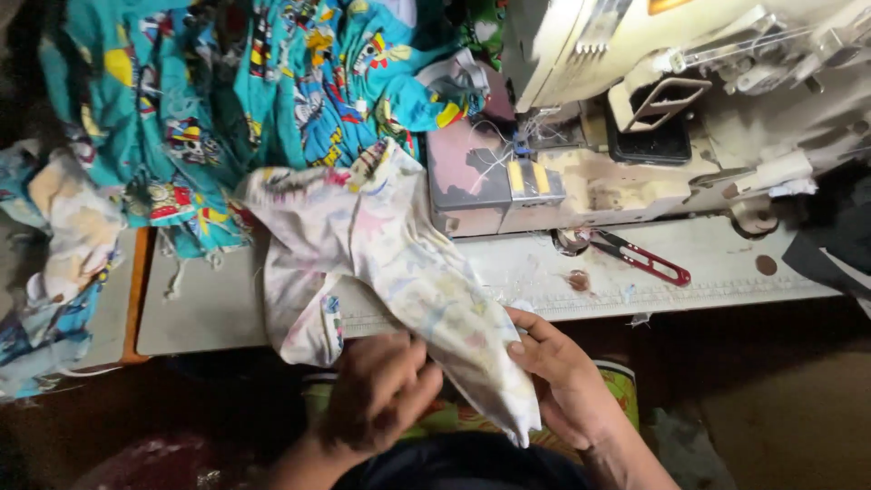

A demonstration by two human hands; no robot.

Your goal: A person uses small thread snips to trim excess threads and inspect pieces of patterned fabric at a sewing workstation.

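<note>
1. In front of the sewing machine (689, 54), at the near edge of its table (209, 308), both hands are closed on one pale printed garment piece (408, 263). The left hand (376, 395) has its fingers curled over the cloth's near side; the right hand (562, 372) pinches the opposite edge, thumb on top.
2. The cloth runs from the hands up and away toward the machine's bed, its far end lying against a heap of teal cartoon-print fabric (245, 91) to the left of the machine.
3. The step in hand looks like straightening or finding an edge before stitching.
4. The next move would call for feeding that edge, flat and aligned, toward the needle area.
5. Red-handled thread snips (640, 257) lie on the table just before the machine, to the right of the hands.
</note>
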